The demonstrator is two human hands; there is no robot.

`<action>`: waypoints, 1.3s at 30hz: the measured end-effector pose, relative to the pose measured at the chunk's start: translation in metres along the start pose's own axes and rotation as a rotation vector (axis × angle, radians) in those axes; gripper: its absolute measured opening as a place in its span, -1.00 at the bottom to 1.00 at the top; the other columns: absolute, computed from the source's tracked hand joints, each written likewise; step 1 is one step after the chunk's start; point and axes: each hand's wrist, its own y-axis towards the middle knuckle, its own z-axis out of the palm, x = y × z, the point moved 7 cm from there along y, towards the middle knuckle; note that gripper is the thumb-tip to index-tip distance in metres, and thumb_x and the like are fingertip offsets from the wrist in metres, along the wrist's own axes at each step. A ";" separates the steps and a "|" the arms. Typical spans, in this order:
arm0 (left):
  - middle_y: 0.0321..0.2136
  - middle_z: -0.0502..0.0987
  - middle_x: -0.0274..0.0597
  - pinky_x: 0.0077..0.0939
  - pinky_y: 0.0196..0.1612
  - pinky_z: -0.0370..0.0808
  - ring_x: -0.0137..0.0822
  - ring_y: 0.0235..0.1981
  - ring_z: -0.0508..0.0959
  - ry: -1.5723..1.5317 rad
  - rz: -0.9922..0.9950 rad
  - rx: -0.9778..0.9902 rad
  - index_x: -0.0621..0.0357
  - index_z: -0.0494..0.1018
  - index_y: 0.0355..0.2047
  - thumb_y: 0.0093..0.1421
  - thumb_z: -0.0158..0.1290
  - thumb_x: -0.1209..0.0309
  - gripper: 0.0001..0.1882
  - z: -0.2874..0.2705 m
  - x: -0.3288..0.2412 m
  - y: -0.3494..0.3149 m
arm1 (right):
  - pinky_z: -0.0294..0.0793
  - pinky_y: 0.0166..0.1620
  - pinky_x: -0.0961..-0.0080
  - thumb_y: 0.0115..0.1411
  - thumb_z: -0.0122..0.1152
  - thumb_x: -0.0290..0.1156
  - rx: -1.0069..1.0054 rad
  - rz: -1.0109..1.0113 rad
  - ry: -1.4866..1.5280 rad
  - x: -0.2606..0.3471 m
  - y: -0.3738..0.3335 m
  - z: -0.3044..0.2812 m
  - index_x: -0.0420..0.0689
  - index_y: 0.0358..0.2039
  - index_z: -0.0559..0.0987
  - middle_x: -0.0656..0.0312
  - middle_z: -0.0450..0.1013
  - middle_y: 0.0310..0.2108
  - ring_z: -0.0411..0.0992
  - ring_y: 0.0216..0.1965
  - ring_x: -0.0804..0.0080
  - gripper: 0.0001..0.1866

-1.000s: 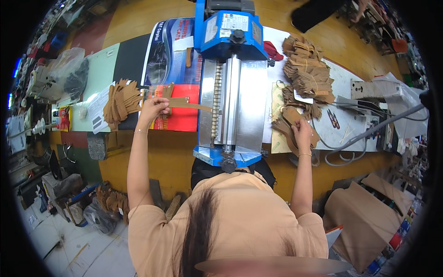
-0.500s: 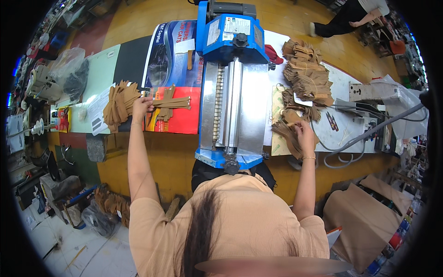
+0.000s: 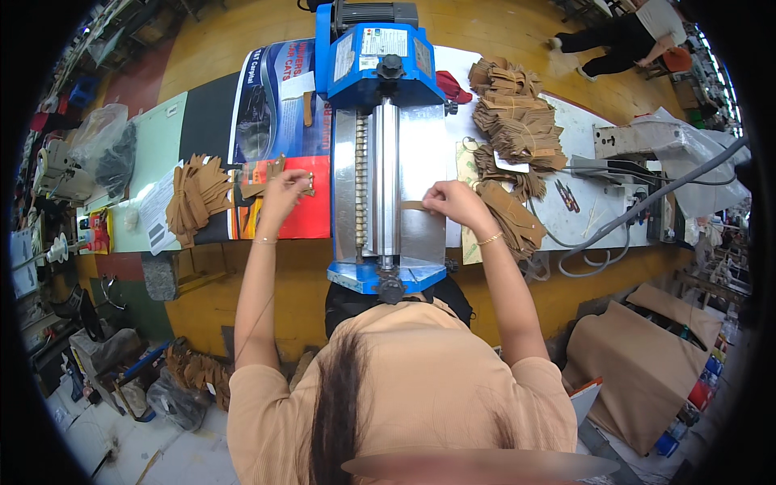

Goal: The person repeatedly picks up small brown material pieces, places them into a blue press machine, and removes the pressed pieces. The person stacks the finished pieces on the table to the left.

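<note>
A blue roller machine (image 3: 388,174) with a long metal roller stands in front of me. My right hand (image 3: 453,202) is closed in a pinch on a brown strip (image 3: 412,205), which lies flat on the metal plate with its far end at the roller. Left of the machine, my left hand (image 3: 288,194) hovers over a red printed sheet (image 3: 319,218), fingers apart, covering part of a few brown strips (image 3: 276,168). A fanned bundle of brown pieces (image 3: 194,198) lies farther left. Beside my right wrist is another pile of brown pieces (image 3: 511,218).
Tied stacks of brown pieces (image 3: 517,125) lie at the back right. Pliers-like tools with dark red handles (image 3: 567,196) rest near a grey cable (image 3: 638,210). A sewing machine (image 3: 77,145) stands at the far left. Another person (image 3: 622,40) is beyond the table.
My right hand has moved left from the pile to the roller plate with a brown strip. My left hand has shifted right, away from the fanned bundle, over the strips on the red sheet.
</note>
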 end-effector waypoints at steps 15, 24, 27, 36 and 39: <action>-0.44 0.57 -0.16 -0.62 -0.41 0.57 -0.41 -0.46 0.62 -0.208 -0.208 0.251 0.38 0.51 -0.21 0.27 0.09 0.33 -0.72 0.103 -0.037 -0.037 | 0.48 -0.36 0.52 0.03 0.33 -0.38 -0.167 0.111 0.142 -0.044 -0.023 -0.035 -0.25 -0.37 0.64 0.19 0.56 -0.53 0.49 -0.50 0.49 -0.79; -0.40 0.60 -0.09 -0.63 -0.37 0.58 -0.40 -0.44 0.62 -0.148 -0.158 0.223 0.44 0.49 -0.16 0.19 0.08 0.56 -0.77 0.074 -0.029 -0.030 | 0.48 -0.24 0.35 0.05 0.32 -0.41 -0.709 0.377 -0.011 -0.176 -0.091 -0.082 -0.19 -0.33 0.62 0.09 0.55 -0.43 0.52 -0.36 0.20 -0.82; -0.41 0.60 -0.11 -0.64 -0.37 0.57 -0.41 -0.45 0.62 -0.168 -0.144 0.192 0.44 0.49 -0.17 0.19 0.08 0.55 -0.78 0.057 -0.026 -0.030 | 0.46 -0.16 0.32 0.00 0.37 -0.41 -0.739 0.271 -0.193 -0.181 -0.091 -0.067 -0.14 -0.26 0.61 0.11 0.50 -0.34 0.48 -0.26 0.16 -0.75; -0.44 0.58 -0.17 -0.64 -0.40 0.56 -0.42 -0.49 0.60 -0.177 -0.151 0.039 0.41 0.48 -0.16 0.20 0.10 0.54 -0.78 -0.006 -0.020 -0.036 | 0.38 -0.11 0.23 -0.03 0.38 -0.36 -0.806 0.147 -0.432 -0.174 -0.091 -0.049 -0.04 -0.27 0.60 0.19 0.48 -0.31 0.42 -0.17 0.16 -0.74; -0.46 0.58 -0.20 -0.66 -0.45 0.52 -0.46 -0.51 0.58 -0.141 -0.161 0.012 0.36 0.49 -0.16 0.22 0.10 0.52 -0.80 -0.024 -0.018 -0.036 | 0.39 -0.16 0.21 -0.03 0.38 -0.37 -0.810 0.123 -0.433 -0.172 -0.094 -0.052 -0.08 -0.35 0.57 0.17 0.48 -0.36 0.43 -0.22 0.12 -0.78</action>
